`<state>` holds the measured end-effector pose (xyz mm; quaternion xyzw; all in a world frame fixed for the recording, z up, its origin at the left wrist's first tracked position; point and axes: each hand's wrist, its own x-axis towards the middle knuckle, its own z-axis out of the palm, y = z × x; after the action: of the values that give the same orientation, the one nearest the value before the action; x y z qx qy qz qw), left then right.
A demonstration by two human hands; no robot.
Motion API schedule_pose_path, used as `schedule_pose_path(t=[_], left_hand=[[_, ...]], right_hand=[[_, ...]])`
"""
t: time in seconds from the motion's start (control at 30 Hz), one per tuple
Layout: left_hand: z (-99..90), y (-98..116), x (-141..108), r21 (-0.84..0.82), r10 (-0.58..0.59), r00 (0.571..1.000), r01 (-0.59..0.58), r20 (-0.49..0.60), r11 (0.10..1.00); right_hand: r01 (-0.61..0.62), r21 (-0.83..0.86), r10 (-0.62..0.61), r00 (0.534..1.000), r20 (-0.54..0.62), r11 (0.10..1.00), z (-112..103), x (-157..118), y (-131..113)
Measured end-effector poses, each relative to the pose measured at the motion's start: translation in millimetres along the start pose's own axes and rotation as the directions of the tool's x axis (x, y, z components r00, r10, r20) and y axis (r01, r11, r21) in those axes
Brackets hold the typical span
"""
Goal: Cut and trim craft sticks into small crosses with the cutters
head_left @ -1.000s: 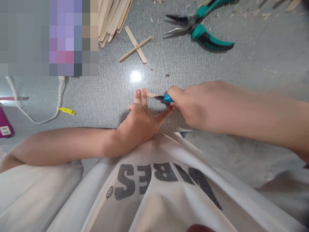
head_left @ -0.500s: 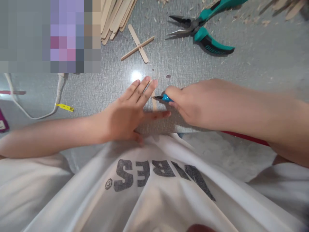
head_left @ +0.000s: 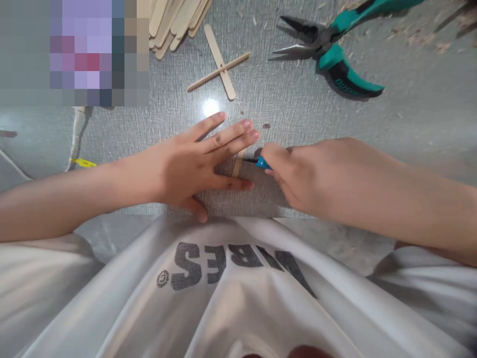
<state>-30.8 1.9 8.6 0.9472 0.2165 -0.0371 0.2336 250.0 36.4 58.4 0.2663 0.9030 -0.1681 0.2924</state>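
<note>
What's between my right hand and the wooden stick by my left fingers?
In the head view, the front of a blue tool gripped in your right hand, its dark tip pointing at the wooden stick. Whether it touches is unclear.

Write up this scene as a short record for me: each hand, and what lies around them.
Left hand: fingers spread; a wooden stick shows between two of them
Right hand: grips a blue-handled tool, dark tip at the stick's edge; contact hard to tell
Beyond the hands: two crossed sticks; a pile of sticks; teal-handled pliers, jaws open
Left side: white cable with a yellow tag
Surface: grey textured table
</note>
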Motion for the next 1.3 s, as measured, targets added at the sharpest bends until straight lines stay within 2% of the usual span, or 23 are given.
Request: schedule_pose_path(t=[0.1,0.17,0.23,0.33,0.5,0.67,0.8,0.93,1.1,1.3], left_hand=[[7.1,-5.4,-1.3,0.021,0.058,0.995,-0.056,-0.077,0.998],[12.0,-4.7,-2.6,0.034,0.039,0.991,-0.035,-0.124,0.999],[15.5,-1.7,-3.5,0.039,0.008,0.992,-0.003,-0.128,0.999],[17.3,2.2,-3.8,0.031,-0.028,0.996,0.031,-0.084,0.999],[12.4,2.0,-2.8,0.043,0.009,0.993,-0.004,-0.118,0.999],[9.5,-0.4,-2.5,0.053,0.008,0.999,-0.006,-0.05,0.999],[13.7,-1.9,-4.3,0.054,0.021,0.994,-0.016,-0.104,0.998],[13.3,-1.8,-4.0,0.055,0.034,0.994,-0.029,-0.101,0.998],[10.9,-2.6,-1.3,0.033,0.033,0.997,-0.031,-0.073,0.999],[12.7,-8.3,2.5,-0.023,0.056,0.998,-0.057,-0.041,0.998]], right_hand=[[0.045,-0.126,-0.047,0.999,-0.01,0.991,3.9,-1.7,1.1],[0.061,-0.234,-0.06,0.998,0.014,0.97,5.7,-2.3,0.2],[0.075,-0.267,-0.07,0.997,0.027,0.961,7.4,-2.7,-0.3],[0.066,-0.223,-0.075,0.997,-0.031,0.972,9.5,-3.7,1.0],[0.049,-0.175,-0.064,0.995,-0.081,0.983,14.2,-4.0,2.5],[0.055,-0.154,-0.081,0.982,-0.168,0.986,19.9,-4.6,2.7],[0.04,-0.061,-0.048,0.99,-0.131,0.997,16.2,-4.1,1.9],[0.022,-0.011,-0.022,0.998,-0.065,1.0,10.9,-2.6,0.7],[0.034,-0.029,-0.036,0.995,-0.094,0.999,8.4,-3.9,1.1],[0.024,-0.069,-0.028,0.998,-0.048,0.997,5.1,-3.7,-0.8]])
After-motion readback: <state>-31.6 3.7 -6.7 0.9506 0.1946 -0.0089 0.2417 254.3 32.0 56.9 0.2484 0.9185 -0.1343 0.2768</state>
